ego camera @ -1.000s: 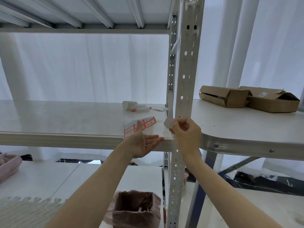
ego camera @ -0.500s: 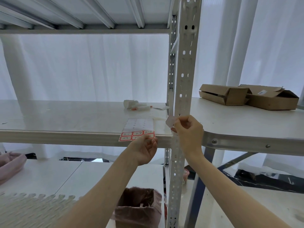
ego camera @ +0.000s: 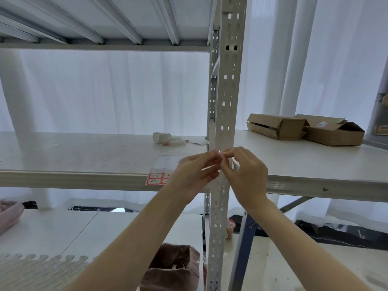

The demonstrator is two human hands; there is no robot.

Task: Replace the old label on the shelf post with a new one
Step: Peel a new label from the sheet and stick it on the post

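A perforated grey shelf post (ego camera: 227,85) rises through the middle of the view. In front of it at shelf height, my left hand (ego camera: 194,171) and my right hand (ego camera: 244,175) meet fingertip to fingertip, pinching a small pale label (ego camera: 220,153) between them; most of the label is hidden by the fingers. A label sheet (ego camera: 162,170) with red-bordered labels lies on the shelf board (ego camera: 84,156), overhanging its front edge, just left of my left hand and partly covered by it.
A white roll and paper scraps (ego camera: 168,139) lie further back on the shelf. Two open cardboard boxes (ego camera: 304,129) sit on the right shelf. Below stand a brown-lined bin (ego camera: 174,267) and a lower white surface (ego camera: 63,232). White curtains hang behind.
My left hand let go of the label sheet, leaving it on the shelf edge, and rose to join my right hand at the small label by the post.
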